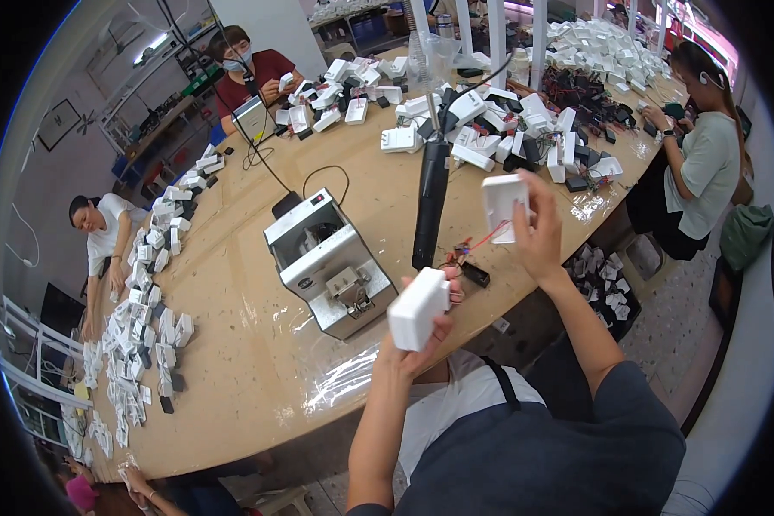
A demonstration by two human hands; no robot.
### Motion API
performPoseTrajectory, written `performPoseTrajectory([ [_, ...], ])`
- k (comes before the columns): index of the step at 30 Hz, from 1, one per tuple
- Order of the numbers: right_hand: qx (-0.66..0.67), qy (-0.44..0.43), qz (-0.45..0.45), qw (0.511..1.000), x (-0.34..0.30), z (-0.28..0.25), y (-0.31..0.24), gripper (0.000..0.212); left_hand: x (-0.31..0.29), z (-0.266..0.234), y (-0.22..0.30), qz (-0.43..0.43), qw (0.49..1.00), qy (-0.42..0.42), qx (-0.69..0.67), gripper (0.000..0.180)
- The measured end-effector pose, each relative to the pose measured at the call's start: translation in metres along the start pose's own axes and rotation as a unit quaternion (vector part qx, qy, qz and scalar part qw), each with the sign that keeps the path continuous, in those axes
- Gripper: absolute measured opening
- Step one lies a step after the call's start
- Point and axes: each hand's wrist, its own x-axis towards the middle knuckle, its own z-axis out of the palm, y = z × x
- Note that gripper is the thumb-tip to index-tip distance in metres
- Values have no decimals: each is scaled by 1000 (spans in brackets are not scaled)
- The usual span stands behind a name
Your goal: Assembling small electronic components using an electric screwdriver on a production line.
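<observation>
Head view: our left hand point(413, 359) wraps around a white box point(415, 311) over the table's point(224, 344) near edge; our right hand point(538, 230) pinches a white cover point(500, 205) beside it. We see the metal machine's point(318, 258) dark round mark, too small to read.

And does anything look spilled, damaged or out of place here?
Nothing looks spilled or plainly damaged. Red wires trail loose by the white shell in the right hand, not tucked in. The pile ahead on the right looks untidy, its white cases jumbled at all angles.
</observation>
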Motion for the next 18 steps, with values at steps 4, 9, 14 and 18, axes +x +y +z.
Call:
performPoseTrajectory([
  [4,200,23,195,960,19,-18,-23,41,-16,25,-8,16,802,78,592,34],
  [9,44,90,22,995,44,-26,-19,25,5,31,-20,-6,706,-55,707,29],
  [14,16,-144,50,988,52,-28,-57,29,31,50,-47,106,545,97,826,24],
  [18,-107,137,-91,981,67,-48,-11,24,59,39,-45,294,550,63,779,23],
])
